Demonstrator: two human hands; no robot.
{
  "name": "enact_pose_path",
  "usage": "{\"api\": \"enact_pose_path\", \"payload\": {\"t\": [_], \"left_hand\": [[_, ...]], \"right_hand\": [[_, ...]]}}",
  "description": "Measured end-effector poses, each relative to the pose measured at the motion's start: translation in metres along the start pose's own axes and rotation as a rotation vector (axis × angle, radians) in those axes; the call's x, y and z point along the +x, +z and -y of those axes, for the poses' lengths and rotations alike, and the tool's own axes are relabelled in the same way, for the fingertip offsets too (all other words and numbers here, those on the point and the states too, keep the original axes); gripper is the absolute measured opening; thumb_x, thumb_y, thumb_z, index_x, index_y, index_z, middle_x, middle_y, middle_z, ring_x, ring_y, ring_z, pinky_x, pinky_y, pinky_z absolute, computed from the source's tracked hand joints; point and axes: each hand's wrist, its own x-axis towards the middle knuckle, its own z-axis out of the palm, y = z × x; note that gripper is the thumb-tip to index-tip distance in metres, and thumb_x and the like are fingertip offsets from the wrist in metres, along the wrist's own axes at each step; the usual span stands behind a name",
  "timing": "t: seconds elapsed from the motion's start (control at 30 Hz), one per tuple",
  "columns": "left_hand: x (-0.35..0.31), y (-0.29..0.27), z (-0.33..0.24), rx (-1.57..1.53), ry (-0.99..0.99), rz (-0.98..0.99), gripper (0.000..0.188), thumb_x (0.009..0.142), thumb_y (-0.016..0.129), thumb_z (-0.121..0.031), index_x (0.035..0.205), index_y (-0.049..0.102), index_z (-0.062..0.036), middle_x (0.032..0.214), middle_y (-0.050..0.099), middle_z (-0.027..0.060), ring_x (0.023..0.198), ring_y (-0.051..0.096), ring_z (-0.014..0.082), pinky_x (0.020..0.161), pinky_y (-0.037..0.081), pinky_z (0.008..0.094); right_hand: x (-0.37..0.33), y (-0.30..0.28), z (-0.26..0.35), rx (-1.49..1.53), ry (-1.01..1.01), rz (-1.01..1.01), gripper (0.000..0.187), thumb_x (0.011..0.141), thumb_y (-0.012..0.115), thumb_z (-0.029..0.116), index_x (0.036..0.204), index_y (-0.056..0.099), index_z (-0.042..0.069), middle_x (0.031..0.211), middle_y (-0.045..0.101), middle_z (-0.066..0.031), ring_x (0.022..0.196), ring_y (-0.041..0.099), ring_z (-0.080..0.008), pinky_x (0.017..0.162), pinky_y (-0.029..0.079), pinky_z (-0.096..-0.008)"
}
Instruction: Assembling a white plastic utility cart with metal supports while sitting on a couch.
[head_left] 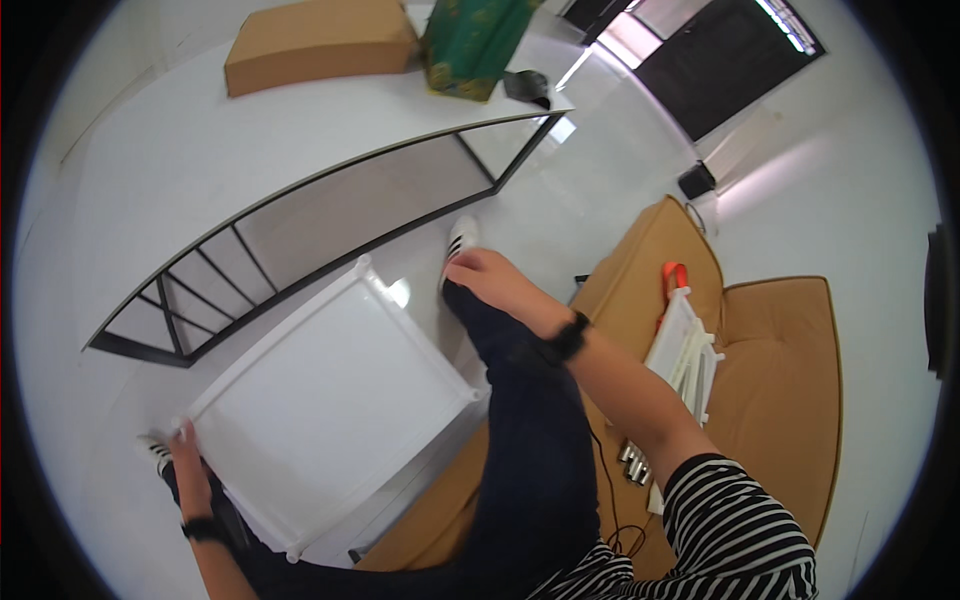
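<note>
And there's your left hand [187,445] pinching 1 corner of the white panel [330,400], which sits just on your side of the table [300,140]. Your right hand [490,280], fingers curled, hovers on that same side; whether it's pinching anything, I can't tell.

On the black-framed white tabletop [290,150] sit a brown box [320,45] and, toward its right end, a green bag [472,45] and a dark object [528,88]; right of it, a tan sofa [785,360], a black box [697,180] and a dark door [730,65]
</note>
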Motion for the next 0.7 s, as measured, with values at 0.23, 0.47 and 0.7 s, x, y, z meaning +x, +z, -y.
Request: {"api": "enact_pose_path", "payload": {"t": [0.23, 0.47, 0.7], "left_hand": [[-0.108, 0.007, 0.097, -0.088, -0.313, 0.441, 0.041, 0.09, 0.053, -0.004, 0.128, 0.04, 0.002, 0.114, 0.057, 0.0165, 0.102, 0.059, 0.0314, 0.084, 0.05, 0.0476], [-0.125, 0.025, 0.087, -0.049, -0.315, 0.283, 0.035, 0.092, 0.053, -0.02, 0.118, 0.043, 0.001, 0.104, 0.059, 0.018, 0.08, 0.064, 0.0372, 0.053, 0.051, 0.0594], [-0.095, 0.026, 0.087, -0.094, -0.225, 0.267, 0.04, 0.093, 0.051, -0.029, 0.123, 0.041, -0.0045, 0.106, 0.058, 0.0143, 0.084, 0.063, 0.0357, 0.057, 0.049, 0.0582]], "right_hand": [[-0.247, -0.172, -0.114, 0.164, 0.623, -0.578, 0.028, 0.087, 0.058, 0.023, 0.095, 0.06, -0.004, 0.079, 0.063, -0.01, 0.065, 0.061, -0.0141, 0.057, 0.051, -0.0273], [-0.476, -0.214, -0.251, -0.97, 0.903, -0.678, 0.041, 0.075, 0.06, 0.025, 0.096, 0.059, -0.01, 0.094, 0.063, -0.0294, 0.092, 0.06, -0.043, 0.083, 0.048, -0.0454], [-0.51, -0.196, -0.271, -0.702, 0.924, -0.811, 0.043, 0.078, 0.062, 0.03, 0.095, 0.062, -0.009, 0.094, 0.063, -0.0291, 0.094, 0.06, -0.0422, 0.085, 0.048, -0.0464]]}}
